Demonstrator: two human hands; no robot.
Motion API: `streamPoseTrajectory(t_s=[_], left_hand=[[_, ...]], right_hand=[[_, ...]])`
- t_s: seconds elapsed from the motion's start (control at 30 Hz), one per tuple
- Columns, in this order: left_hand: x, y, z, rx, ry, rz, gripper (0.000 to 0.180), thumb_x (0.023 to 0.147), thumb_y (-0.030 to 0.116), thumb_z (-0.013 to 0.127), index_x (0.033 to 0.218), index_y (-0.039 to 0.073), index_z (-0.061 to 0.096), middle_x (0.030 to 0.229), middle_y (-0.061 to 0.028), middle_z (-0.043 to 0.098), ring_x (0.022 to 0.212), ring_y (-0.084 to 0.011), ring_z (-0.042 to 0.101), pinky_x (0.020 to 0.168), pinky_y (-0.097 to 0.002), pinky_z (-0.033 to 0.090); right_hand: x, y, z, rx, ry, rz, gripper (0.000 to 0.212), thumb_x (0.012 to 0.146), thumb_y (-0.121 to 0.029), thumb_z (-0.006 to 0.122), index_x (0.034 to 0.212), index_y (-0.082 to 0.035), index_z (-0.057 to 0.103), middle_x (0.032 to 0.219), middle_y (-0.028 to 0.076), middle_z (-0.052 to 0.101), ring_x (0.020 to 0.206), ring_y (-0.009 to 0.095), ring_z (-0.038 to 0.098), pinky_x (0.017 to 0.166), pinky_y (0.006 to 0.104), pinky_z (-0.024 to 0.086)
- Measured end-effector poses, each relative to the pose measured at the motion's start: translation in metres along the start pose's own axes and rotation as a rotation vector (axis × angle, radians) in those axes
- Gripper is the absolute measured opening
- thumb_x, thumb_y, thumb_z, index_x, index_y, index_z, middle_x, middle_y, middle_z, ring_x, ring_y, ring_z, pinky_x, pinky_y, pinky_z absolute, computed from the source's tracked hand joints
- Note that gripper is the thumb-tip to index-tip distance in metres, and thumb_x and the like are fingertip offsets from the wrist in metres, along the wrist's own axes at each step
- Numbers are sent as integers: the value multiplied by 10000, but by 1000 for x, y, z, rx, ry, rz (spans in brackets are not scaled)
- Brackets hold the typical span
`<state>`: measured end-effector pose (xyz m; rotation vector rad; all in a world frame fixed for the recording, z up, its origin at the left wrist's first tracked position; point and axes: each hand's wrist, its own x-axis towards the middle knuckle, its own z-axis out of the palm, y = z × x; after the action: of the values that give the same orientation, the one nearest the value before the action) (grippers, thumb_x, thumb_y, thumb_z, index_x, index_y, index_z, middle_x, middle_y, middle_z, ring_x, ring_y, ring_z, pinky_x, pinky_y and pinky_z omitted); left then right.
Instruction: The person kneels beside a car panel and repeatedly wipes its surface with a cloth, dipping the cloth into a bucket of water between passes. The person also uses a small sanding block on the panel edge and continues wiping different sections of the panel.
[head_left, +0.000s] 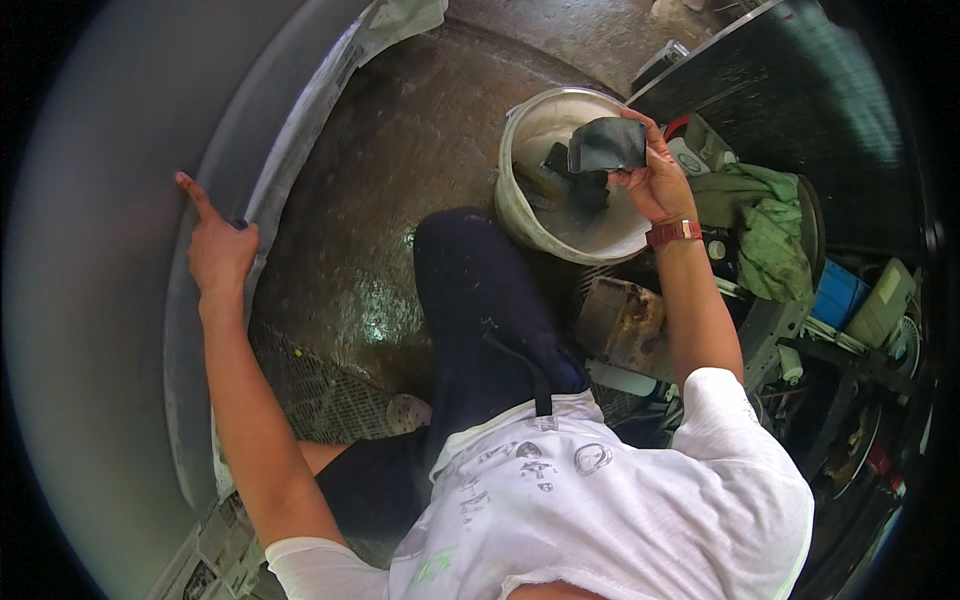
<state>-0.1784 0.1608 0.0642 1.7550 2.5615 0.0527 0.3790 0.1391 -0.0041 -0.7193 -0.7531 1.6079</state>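
Observation:
My right hand (655, 178), with a red watch band at the wrist, grips a dark, slightly curved sheet of sandpaper (607, 145) by its right edge. The sheet is above a white bucket (512, 205), which holds cloudy water and dark pieces (588, 192) that I cannot make out. Far to the left, my left hand (222, 250) has its index finger stretched out against a smooth grey panel (110, 300). Its other fingers are curled, and a small dark blue thing (239, 225) shows by the thumb; its kind is unclear.
Whitish masking sheet (300, 135) runs along the panel's edge. Right of the bucket lie a green cloth (765, 220), a blue box (840, 293) and assorted clutter. A worn brownish block (620, 322) sits beside my knee. The brown floor (375, 150) is wet; a dark glossy panel (770, 110) stands at right.

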Motion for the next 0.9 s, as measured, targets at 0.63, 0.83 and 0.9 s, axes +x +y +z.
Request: streamPoseTrajectory(t_s=[0.63, 0.83, 0.9], left_hand=[[-111, -48, 17, -274, -109, -74, 1178, 803, 176, 782, 1685, 247, 3, 975, -156, 719, 892, -364, 716, 877, -446, 543], [-191, -82, 36, -277, -335, -189, 1196, 770, 165, 804, 1690, 239, 43, 966, -134, 717, 860, -324, 711, 833, -413, 547], [-198, -80, 33, -321, -396, -224, 1187, 773, 176, 807, 1690, 221, 55, 966, -136, 722, 848, -314, 710, 830, -413, 549]], right_hand=[[67, 88, -41, -2087, -796, 697, 359, 795, -106, 701, 1149, -62, 742, 1246, 123, 693, 1162, 317, 667, 870, 440, 562], [55, 147, -111, -2524, -835, 422, 406, 975, -211, 534, 1341, -117, 682, 1474, 183, 577, 1449, 397, 451, 1199, 545, 355], [47, 143, -120, -2674, -1057, 444, 433, 958, -223, 551, 1359, -133, 686, 1474, 156, 593, 1479, 396, 414, 1241, 622, 227]])
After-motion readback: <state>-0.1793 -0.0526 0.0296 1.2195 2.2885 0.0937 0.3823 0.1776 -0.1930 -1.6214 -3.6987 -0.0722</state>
